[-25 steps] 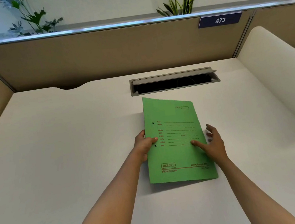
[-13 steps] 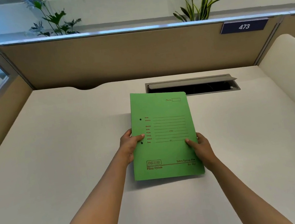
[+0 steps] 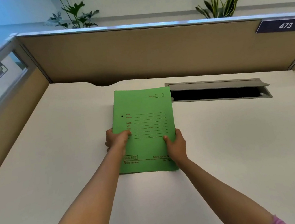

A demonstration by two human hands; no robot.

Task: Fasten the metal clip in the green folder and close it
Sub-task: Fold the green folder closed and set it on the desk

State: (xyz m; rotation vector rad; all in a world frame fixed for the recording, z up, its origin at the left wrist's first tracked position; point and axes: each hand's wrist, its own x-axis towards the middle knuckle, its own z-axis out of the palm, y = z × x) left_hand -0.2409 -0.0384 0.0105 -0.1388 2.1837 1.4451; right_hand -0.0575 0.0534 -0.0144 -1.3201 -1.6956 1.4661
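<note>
A green folder (image 3: 145,119) with red printed lines is closed and held up off the white desk (image 3: 55,162), its front cover facing me. My left hand (image 3: 117,139) grips its left edge, thumb on the cover near a punched hole. My right hand (image 3: 176,145) grips the right edge lower down, thumb on the cover. The metal clip is hidden inside the folder.
An open cable slot (image 3: 217,91) with a raised grey flap sits in the desk behind and right of the folder. Tan partition walls (image 3: 135,56) enclose the desk at the back and left, with a "473" plate (image 3: 284,25). Plants stand behind the partition.
The folder has been lifted from lying on the desk and now tilts up toward me. My right hand went from resting fingers on the cover to gripping the right edge. The view shifted right.
</note>
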